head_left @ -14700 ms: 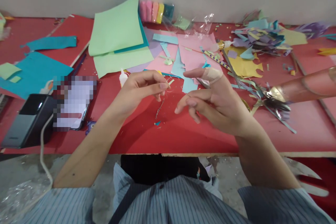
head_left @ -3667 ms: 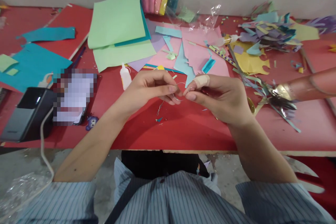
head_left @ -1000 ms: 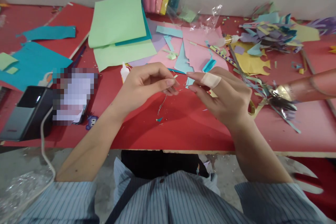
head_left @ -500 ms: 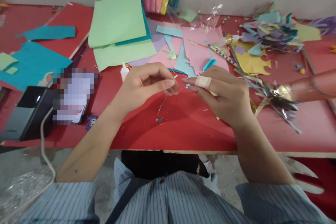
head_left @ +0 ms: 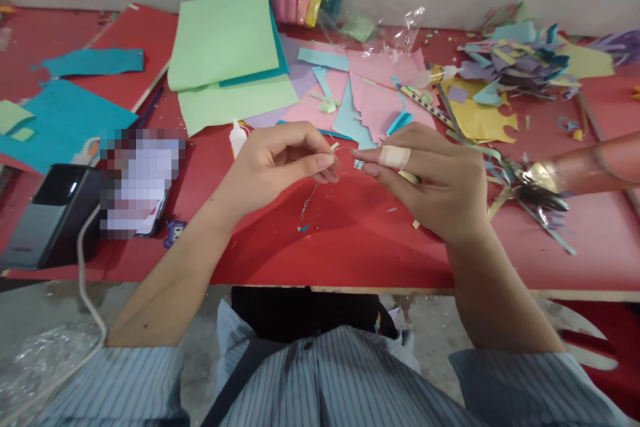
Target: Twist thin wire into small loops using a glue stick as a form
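Observation:
My left hand (head_left: 285,163) pinches a thin clear thread between thumb and forefinger, above the red table. From it a small twisted metal chain (head_left: 306,203) with a loop at its end hangs or lies below the fingers. My right hand (head_left: 425,180), with a beige bandage (head_left: 395,157) on one finger, pinches a tiny light-blue paper piece (head_left: 359,164) at its fingertips. The thread arcs between both hands. Behind my left hand stands a white glue bottle (head_left: 237,136).
Green sheets (head_left: 227,33) and pink paper (head_left: 385,93) lie at the back. A phone (head_left: 145,180) and a black box (head_left: 55,213) are at left. Paper scraps (head_left: 515,60) are heaped at back right; a brownish-red cylindrical object (head_left: 595,163) reaches in from the right.
My right hand has moved slightly right, away from my left hand, with the blue paper piece still at its fingertips. My left hand has barely moved.

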The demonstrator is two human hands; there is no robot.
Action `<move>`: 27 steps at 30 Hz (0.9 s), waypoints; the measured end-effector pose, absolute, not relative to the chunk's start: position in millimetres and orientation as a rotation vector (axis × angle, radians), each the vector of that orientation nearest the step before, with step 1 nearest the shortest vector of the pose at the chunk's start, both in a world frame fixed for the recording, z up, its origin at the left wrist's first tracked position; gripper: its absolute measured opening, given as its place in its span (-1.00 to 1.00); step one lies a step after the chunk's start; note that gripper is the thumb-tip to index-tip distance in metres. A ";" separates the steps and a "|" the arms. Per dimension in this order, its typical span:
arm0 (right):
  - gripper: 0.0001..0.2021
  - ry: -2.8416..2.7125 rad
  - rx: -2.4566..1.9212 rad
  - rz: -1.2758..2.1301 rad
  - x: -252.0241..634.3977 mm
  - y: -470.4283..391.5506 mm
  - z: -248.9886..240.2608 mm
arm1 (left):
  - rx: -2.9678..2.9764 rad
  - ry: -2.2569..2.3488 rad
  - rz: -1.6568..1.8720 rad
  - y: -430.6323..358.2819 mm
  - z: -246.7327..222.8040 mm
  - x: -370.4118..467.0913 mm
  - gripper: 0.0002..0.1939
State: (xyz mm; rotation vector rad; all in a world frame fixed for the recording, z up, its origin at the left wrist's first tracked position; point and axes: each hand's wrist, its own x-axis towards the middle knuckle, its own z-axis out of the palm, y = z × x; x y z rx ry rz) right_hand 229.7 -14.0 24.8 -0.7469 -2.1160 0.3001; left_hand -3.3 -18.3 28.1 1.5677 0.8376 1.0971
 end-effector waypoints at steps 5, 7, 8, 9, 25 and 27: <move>-0.78 -2.115 -0.739 0.320 229.8 -14.4 25.9 | 1.544 0.851 1.090 -18.0 28.7 -3.8 -0.91; -0.83 -2.105 -0.754 0.315 230.2 -14.7 25.7 | 1.538 0.860 1.085 -17.7 28.7 -4.0 -0.90; -0.84 -2.099 -0.775 0.315 230.4 -15.0 25.6 | 1.537 0.865 1.087 -17.6 28.5 -4.2 -0.89; -0.85 -2.091 -0.787 0.315 230.5 -15.4 25.5 | 1.538 0.866 1.089 -17.5 28.4 -4.3 -0.89; -0.93 -2.014 -0.952 0.447 227.5 -20.3 28.6 | 1.496 0.908 1.093 -17.6 29.0 -2.3 -0.93; -0.93 -1.999 -0.977 0.461 227.2 -19.9 28.2 | 1.497 0.909 1.090 -17.4 28.2 -2.4 -0.92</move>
